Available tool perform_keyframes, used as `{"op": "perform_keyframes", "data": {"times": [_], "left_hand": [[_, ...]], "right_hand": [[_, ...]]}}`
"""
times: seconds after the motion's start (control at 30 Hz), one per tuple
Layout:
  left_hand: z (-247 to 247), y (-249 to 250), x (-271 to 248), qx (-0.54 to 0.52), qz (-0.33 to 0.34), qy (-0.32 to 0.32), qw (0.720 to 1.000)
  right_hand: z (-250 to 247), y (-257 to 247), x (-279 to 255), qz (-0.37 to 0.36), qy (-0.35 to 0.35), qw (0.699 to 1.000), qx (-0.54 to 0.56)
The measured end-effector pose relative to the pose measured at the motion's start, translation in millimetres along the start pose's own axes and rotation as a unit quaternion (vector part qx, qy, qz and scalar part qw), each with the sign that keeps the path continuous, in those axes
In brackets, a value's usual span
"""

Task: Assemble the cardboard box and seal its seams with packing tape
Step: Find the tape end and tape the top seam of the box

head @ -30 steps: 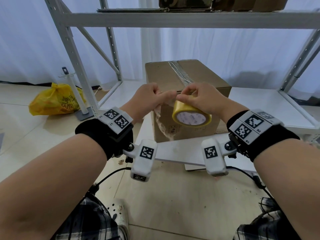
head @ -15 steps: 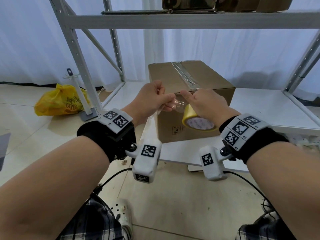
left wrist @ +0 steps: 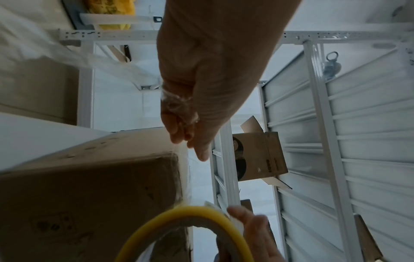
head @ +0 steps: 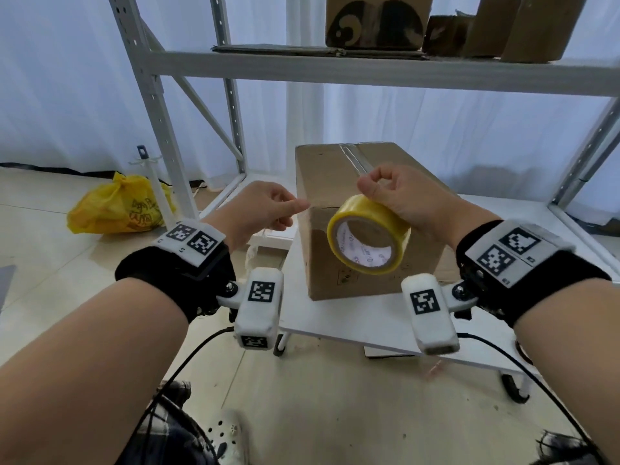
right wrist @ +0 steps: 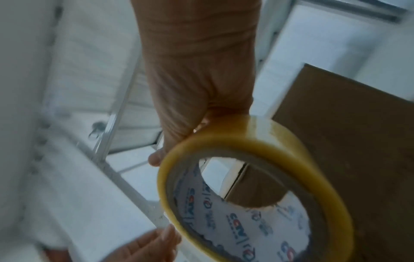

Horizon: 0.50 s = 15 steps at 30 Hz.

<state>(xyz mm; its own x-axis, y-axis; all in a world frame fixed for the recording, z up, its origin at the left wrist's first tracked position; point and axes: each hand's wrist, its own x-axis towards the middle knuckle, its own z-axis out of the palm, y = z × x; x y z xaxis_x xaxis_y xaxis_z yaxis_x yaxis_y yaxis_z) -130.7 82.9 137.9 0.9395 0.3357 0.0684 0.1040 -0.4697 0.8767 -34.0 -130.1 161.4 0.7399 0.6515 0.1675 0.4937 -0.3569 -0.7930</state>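
One taped cardboard box (head: pixel 365 226) stands on the white worktop (head: pixel 369 317). The right hand (head: pixel 407 196) grips one yellow tape roll (head: pixel 369 239) before it; the core's print is too blurred to read. The left hand (head: pixel 260 213) pinches a clear tape strip (left wrist: pixel 177 104). One yellow bag (head: pixel 117 204) bears illegible writing.

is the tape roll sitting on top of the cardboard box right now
No, the tape roll is held up in the right hand, in front of the cardboard box rather than resting on it.
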Motion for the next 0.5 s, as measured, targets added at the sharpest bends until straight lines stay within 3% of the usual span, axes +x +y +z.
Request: {"op": "perform_keyframes", "data": {"times": [0.37,0.5], "left_hand": [[5,1,9,0.006,0.010,0.073,0.997],[7,2,9,-0.006,0.016,0.096,0.995]], "right_hand": [[-8,-33,24,-0.064,0.011,0.977,-0.205],[-9,-33,27,-0.040,-0.017,0.954,-0.297]]}}
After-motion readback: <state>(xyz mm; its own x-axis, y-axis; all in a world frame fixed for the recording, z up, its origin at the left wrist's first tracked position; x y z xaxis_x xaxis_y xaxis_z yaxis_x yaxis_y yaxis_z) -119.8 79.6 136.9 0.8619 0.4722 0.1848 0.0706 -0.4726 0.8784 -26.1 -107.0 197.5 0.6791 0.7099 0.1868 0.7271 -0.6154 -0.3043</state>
